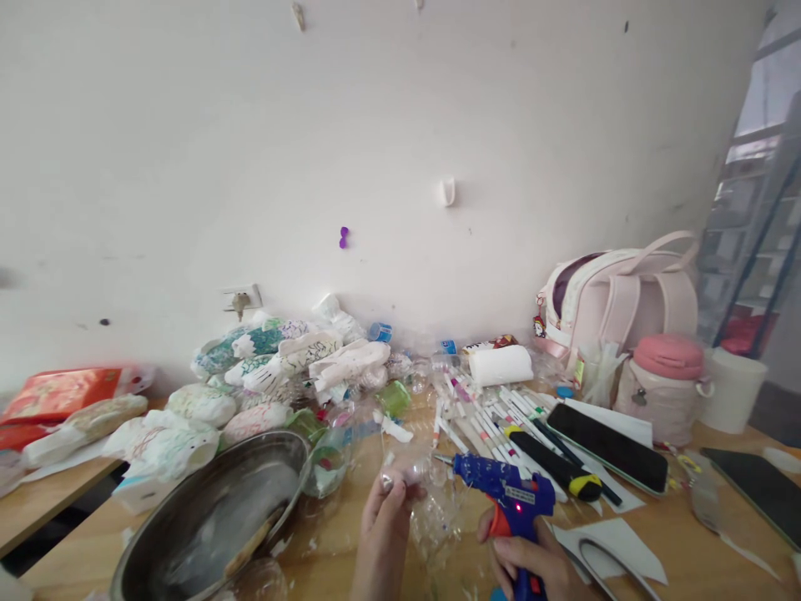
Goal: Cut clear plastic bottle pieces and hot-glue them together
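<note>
My right hand (531, 555) is wrapped round the handle of a blue hot glue gun (501, 482) with an orange trigger, a finger at the trigger. A small red light glows on its side. The metal nozzle points left, toward my left hand (389, 509). That hand is closed, pinching a clear plastic piece (413, 469) that looks like part of a bottle; its exact shape is hard to make out. Whether the nozzle touches the plastic I cannot tell. More crumpled clear plastic (438, 517) lies on the table between both hands.
An oval metal basin (213, 517) stands at the left, with painted white wrapped shapes (250, 367) piled behind it. Many markers (481, 417), a black-and-yellow utility knife (551, 461) and a phone (607, 446) lie right of centre. A pink backpack (626, 300) leans against the wall.
</note>
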A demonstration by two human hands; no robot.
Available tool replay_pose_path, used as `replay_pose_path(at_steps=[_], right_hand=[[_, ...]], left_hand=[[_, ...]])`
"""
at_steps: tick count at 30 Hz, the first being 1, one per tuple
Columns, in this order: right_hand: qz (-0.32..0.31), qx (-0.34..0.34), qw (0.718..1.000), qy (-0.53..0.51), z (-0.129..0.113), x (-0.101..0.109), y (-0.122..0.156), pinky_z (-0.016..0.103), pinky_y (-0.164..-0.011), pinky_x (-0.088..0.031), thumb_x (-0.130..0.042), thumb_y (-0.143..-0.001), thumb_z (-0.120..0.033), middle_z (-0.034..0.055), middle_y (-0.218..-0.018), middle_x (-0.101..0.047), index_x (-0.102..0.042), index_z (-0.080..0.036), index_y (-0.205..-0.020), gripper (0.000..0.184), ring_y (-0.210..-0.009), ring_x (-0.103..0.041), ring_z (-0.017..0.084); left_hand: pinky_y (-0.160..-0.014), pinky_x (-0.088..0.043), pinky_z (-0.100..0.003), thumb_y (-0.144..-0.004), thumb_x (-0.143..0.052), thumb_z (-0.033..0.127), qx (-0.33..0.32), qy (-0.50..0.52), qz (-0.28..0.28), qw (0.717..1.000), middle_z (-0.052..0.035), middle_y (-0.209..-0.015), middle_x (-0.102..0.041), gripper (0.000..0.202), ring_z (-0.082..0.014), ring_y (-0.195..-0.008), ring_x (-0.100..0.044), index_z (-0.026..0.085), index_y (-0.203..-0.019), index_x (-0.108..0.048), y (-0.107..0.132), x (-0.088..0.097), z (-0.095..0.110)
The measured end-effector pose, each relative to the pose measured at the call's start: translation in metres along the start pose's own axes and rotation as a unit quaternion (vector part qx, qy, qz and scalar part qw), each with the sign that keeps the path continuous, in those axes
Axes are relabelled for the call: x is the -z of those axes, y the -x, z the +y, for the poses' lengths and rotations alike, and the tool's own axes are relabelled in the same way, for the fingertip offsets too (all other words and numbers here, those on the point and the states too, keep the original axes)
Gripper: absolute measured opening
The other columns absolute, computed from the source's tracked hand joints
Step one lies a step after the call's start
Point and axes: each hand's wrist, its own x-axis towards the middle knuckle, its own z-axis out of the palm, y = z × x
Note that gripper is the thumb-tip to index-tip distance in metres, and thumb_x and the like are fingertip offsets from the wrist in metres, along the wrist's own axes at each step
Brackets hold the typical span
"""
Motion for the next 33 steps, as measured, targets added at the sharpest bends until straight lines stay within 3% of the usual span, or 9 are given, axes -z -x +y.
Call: replay_pose_path(at_steps=[9,18,28,33], right_hand=[[0.037,0.000,0.999,0.020,0.003,0.002,-0.002,0.019,-0.035,-0.029,-0.068,-0.066,-0.054,-0.0065,-0.050,-0.041,-0.058,-0.016,-0.083,0.043,-0.040,-0.040,0.008],[0.040,0.023,0.992,0.118,0.004,0.004,-0.004,0.024,-0.046,-0.028,-0.061,-0.068,-0.065,-0.0068,-0.048,-0.039,-0.063,-0.014,-0.086,0.054,-0.042,-0.041,0.011],[0.129,0.040,0.972,0.194,0.001,-0.006,0.002,0.027,-0.050,-0.035,-0.063,-0.066,-0.062,-0.0049,-0.049,-0.045,-0.060,-0.018,-0.083,0.047,-0.047,-0.044,0.014],[0.115,0.045,0.975,0.183,0.008,0.001,0.000,0.026,-0.047,-0.031,-0.061,-0.069,-0.063,-0.0047,-0.047,-0.045,-0.059,-0.016,-0.087,0.050,-0.045,-0.043,0.013]], left_hand=[[-0.061,-0.050,-0.025,-0.055,-0.085,0.034,-0.010,0.029,0.022,0.999,-0.0010,-0.068,-0.068,0.023,-0.0148,-0.064,-0.062,0.018,-0.064,-0.070,0.001,-0.007,0.004],[-0.064,-0.052,-0.025,-0.045,-0.088,0.040,-0.008,0.028,0.057,0.998,0.0001,-0.065,-0.069,0.032,-0.0134,-0.061,-0.062,0.019,-0.062,-0.071,0.001,-0.011,0.005],[-0.071,-0.052,-0.024,-0.048,-0.086,0.044,-0.013,-0.004,0.055,0.998,-0.0015,-0.072,-0.072,0.032,-0.0149,-0.070,-0.063,0.020,-0.065,-0.072,0.001,-0.008,0.001],[-0.071,-0.052,-0.026,-0.050,-0.086,0.041,-0.006,0.015,0.064,0.998,-0.0011,-0.070,-0.070,0.031,-0.0155,-0.070,-0.064,0.019,-0.065,-0.071,0.000,-0.006,0.001]])
